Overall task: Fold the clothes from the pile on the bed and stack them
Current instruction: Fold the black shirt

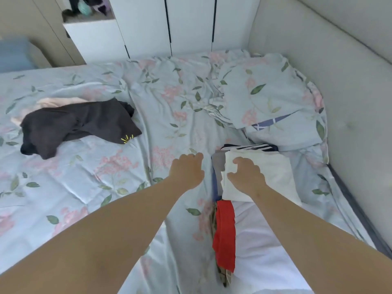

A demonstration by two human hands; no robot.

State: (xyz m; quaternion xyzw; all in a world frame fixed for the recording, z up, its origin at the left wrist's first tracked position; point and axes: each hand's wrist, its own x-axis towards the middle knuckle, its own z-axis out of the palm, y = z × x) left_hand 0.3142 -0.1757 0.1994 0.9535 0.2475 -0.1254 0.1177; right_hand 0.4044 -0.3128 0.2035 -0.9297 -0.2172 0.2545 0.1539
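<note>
A folded white garment tops a stack with grey, blue and striped pieces under it, at the right of the bed. My right hand lies on the white garment's left edge, with thumb and curled fingers pinching the cloth. My left hand hovers over the floral sheet just left of the stack, fingers bent down and holding nothing. The unfolded pile lies at the far left: a dark garment with a yellow mark, on top of a pale pink one.
A red cloth over a patterned piece lies on the near side of the stack. A rumpled floral duvet is bunched at the back right against the padded wall. White wardrobe doors stand behind the bed.
</note>
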